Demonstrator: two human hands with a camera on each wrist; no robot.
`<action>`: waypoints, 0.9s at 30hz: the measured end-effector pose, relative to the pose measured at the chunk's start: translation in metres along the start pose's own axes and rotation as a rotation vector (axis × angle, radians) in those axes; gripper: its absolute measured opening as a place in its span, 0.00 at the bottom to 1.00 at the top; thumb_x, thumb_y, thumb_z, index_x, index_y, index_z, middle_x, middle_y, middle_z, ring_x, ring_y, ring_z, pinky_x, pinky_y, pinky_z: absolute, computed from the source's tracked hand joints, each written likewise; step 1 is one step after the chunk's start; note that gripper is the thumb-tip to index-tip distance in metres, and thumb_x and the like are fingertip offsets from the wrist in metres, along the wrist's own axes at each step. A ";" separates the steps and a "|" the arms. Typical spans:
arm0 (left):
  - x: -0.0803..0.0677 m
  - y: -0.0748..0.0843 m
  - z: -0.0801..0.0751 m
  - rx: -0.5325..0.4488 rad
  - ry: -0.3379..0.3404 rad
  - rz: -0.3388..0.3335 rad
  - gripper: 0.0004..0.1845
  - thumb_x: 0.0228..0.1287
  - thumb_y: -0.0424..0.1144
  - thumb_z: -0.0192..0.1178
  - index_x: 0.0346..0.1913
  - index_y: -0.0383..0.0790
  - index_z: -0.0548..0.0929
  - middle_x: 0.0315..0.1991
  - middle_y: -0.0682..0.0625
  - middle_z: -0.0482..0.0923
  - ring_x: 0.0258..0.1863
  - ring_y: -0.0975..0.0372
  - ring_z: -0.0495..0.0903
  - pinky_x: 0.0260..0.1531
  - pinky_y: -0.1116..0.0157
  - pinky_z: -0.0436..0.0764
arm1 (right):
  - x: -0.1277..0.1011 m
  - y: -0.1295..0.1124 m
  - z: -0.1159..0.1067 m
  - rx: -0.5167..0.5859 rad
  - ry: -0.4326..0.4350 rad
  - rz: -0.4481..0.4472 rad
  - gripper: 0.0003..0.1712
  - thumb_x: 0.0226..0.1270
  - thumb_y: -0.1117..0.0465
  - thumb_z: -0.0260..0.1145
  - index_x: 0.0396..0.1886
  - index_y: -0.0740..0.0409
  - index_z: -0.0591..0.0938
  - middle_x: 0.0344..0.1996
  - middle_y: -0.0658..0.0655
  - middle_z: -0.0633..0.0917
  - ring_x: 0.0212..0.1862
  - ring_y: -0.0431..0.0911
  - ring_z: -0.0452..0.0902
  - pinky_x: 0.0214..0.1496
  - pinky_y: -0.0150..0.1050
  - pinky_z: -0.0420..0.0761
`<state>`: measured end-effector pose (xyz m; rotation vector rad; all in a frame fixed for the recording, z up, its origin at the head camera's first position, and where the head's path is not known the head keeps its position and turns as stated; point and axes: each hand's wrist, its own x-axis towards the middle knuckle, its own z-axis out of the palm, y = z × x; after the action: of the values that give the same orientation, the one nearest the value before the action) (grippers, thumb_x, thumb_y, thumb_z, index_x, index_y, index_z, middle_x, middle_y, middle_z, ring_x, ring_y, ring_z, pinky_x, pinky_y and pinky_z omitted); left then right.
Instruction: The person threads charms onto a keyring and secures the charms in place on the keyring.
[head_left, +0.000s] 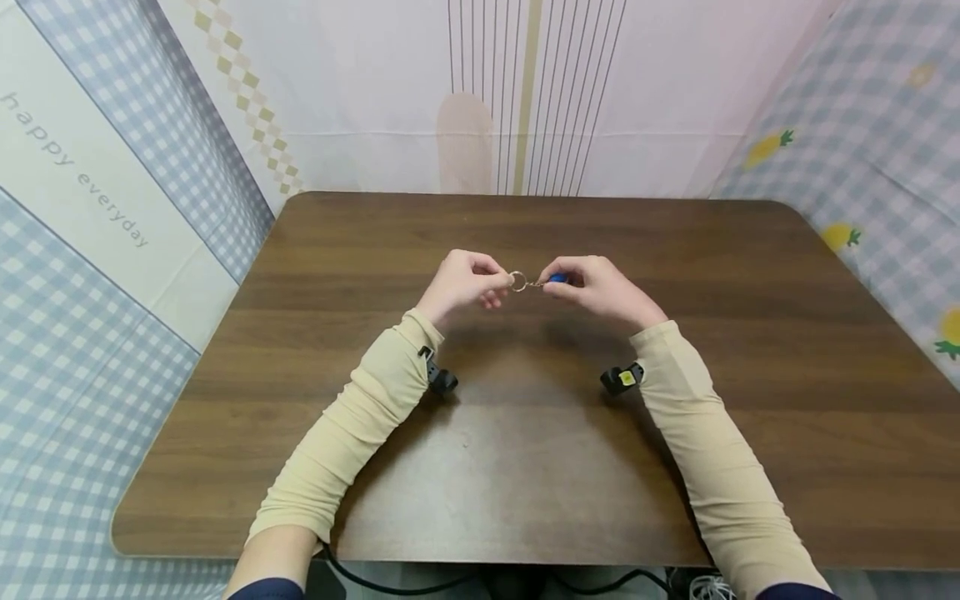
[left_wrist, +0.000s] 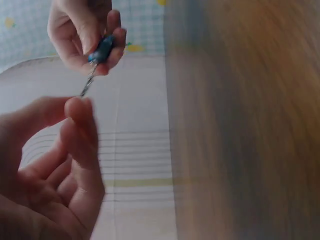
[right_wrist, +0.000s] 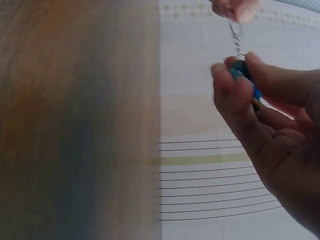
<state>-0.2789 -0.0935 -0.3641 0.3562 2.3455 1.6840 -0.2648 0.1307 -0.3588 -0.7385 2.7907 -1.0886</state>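
A keychain is stretched between both hands above the table. My left hand (head_left: 467, 279) pinches its metal ring (head_left: 519, 282) between thumb and index finger. From the ring a short chain (head_left: 534, 284) runs to the right, and in the left wrist view the chain (left_wrist: 88, 84) looks taut. My right hand (head_left: 598, 285) grips the small blue charm (head_left: 557, 277) at the other end. The right wrist view shows blue and teal on the charm (right_wrist: 236, 73), with a bit of orange lower down; the fingers cover most of its shape.
Beneath the hands lies a brown wooden table (head_left: 510, 467) with rounded corners. Patterned cloth (head_left: 360, 100) hangs behind it, and checked cloth covers both sides. Each wrist carries a small black camera (head_left: 441, 381). Black cables (head_left: 405, 590) run below the front edge.
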 end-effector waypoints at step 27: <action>-0.008 -0.016 0.003 0.721 -0.487 -0.216 0.10 0.60 0.38 0.64 0.23 0.39 0.81 0.14 0.55 0.76 0.14 0.67 0.74 0.18 0.75 0.72 | -0.005 0.010 0.017 -0.115 -0.539 0.070 0.21 0.71 0.55 0.61 0.60 0.55 0.72 0.22 0.55 0.81 0.26 0.43 0.77 0.33 0.35 0.77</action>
<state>-0.2713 -0.0981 -0.3802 0.5322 2.3961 0.5232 -0.2612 0.1290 -0.3787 -0.7950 2.4038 -0.6031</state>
